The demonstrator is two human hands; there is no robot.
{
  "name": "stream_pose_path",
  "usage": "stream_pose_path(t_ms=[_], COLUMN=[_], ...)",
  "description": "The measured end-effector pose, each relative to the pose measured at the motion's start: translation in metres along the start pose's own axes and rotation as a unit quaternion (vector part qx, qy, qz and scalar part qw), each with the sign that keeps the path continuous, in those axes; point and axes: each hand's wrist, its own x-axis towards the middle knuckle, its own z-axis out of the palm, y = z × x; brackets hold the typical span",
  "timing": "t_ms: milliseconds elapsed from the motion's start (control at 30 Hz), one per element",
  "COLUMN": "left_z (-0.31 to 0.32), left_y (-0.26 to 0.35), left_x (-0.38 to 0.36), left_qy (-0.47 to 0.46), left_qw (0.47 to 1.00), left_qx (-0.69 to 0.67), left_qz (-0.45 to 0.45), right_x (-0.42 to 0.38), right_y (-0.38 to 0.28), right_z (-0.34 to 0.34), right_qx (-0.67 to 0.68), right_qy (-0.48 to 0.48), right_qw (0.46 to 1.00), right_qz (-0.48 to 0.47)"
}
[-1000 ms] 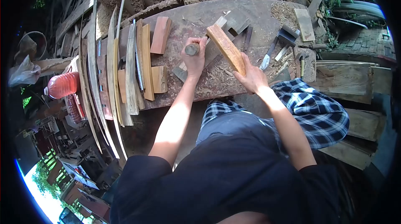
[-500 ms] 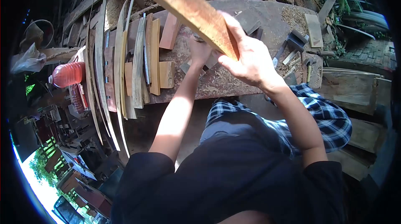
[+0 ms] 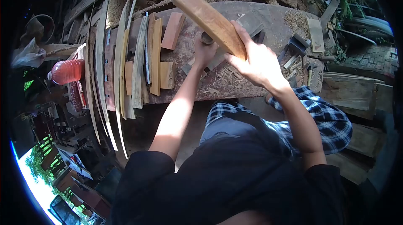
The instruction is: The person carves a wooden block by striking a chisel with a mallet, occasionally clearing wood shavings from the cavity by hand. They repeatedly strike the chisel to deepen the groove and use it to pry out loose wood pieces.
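A wooden block point(image 3: 212, 21), long and thick with a smooth brown face, is raised at a slant above the workbench. My right hand point(image 3: 259, 63) grips its lower end, thumb on the near side. My left hand point(image 3: 204, 53) is low over the bench, its fingers closed around a small round-ended object point(image 3: 206, 38) whose kind I cannot make out. Part of that hand lies behind the block. Close by are flat grey pieces point(image 3: 216, 62) among curled wood shavings point(image 3: 222, 78).
Several wooden strips point(image 3: 138, 61) lie across the bench's left side, near a reddish board point(image 3: 172, 31). A bottle of pink liquid point(image 3: 67, 71) stands farther left. At the right are a dark metal tool point(image 3: 299, 44), a hammer point(image 3: 310, 74) and a pale board point(image 3: 315, 35).
The wooden block has come down and to the right with my right hand, farther from the camera. The round-ended object in my left hand now shows more clearly.
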Motion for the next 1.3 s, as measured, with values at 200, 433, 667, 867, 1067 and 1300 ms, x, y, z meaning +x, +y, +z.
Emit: stream_pose_path(t_ms=[200, 433, 667, 867, 1067, 1300], left_z=[0.008, 0.002, -0.021, -0.039, -0.063, 0.000], left_y=[0.017, 0.006, 0.000, -0.013, -0.032, 0.027], left_x=[-0.010, -0.008, -0.034, -0.053, -0.044, -0.039], left_qy=[0.021, -0.018, 0.007, 0.106, 0.209, 0.111], left_qw=[0.998, 0.996, 0.998, 0.937, 0.878, 0.991], left_qx=[0.011, 0.058, -0.032, -0.316, -0.399, 0.043], left_qz=[0.064, -0.063, -0.062, -0.104, -0.166, 0.057], right_x=[0.002, 0.012, -0.016, -0.011, -0.002, -0.023], right_y=[0.010, 0.080, 0.117, 0.116, 0.119, 0.127], right_z=[0.009, 0.050, 0.104, 0.105, 0.110, 0.112], right_qx=[0.049, 0.087, -0.035, -0.042, -0.035, -0.047], right_qy=[-0.031, 0.014, -0.043, -0.026, 0.000, -0.006], right_qw=[0.998, 0.990, 0.987, 0.989, 0.993, 0.993], right_qz=[0.013, 0.108, 0.149, 0.138, 0.115, 0.110])
